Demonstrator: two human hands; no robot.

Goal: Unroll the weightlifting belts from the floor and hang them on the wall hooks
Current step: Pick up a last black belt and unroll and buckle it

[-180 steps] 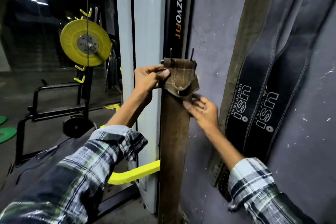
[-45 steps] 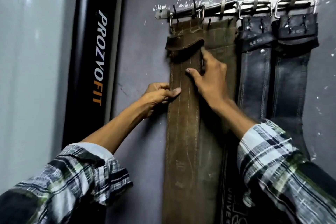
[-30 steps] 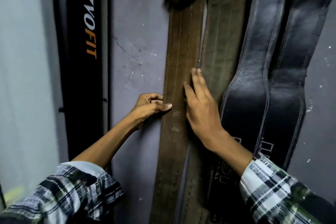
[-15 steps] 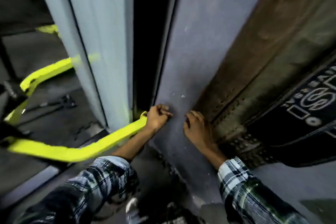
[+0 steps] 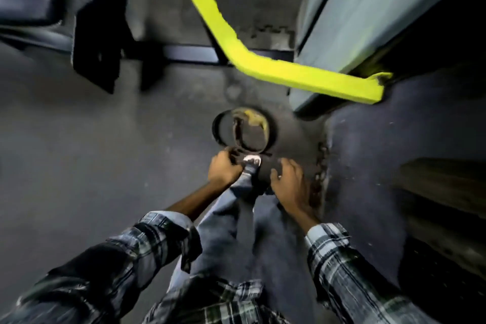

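Note:
A dark belt (image 5: 243, 130) lies rolled in a loose coil on the floor, with a tan, worn patch at its far side. My left hand (image 5: 223, 169) is low at the coil's near edge with its fingers curled against a dark strap end; blur hides whether it grips. My right hand (image 5: 290, 181) hovers just right of my white-toed shoe (image 5: 252, 161), fingers spread and holding nothing. At the right edge, the lower end of a brown hung belt (image 5: 441, 184) shows against the wall.
A yellow machine bar (image 5: 263, 66) runs across the floor beyond the coil to a grey upright panel (image 5: 368, 8). A black bench frame (image 5: 100, 42) with a pad stands at the upper left. The grey wall (image 5: 368, 155) rises on the right.
My view has swung from the hung belts on the wall down to the floor. Both hands have left the brown belt and dropped beside the rolled belt near my feet.

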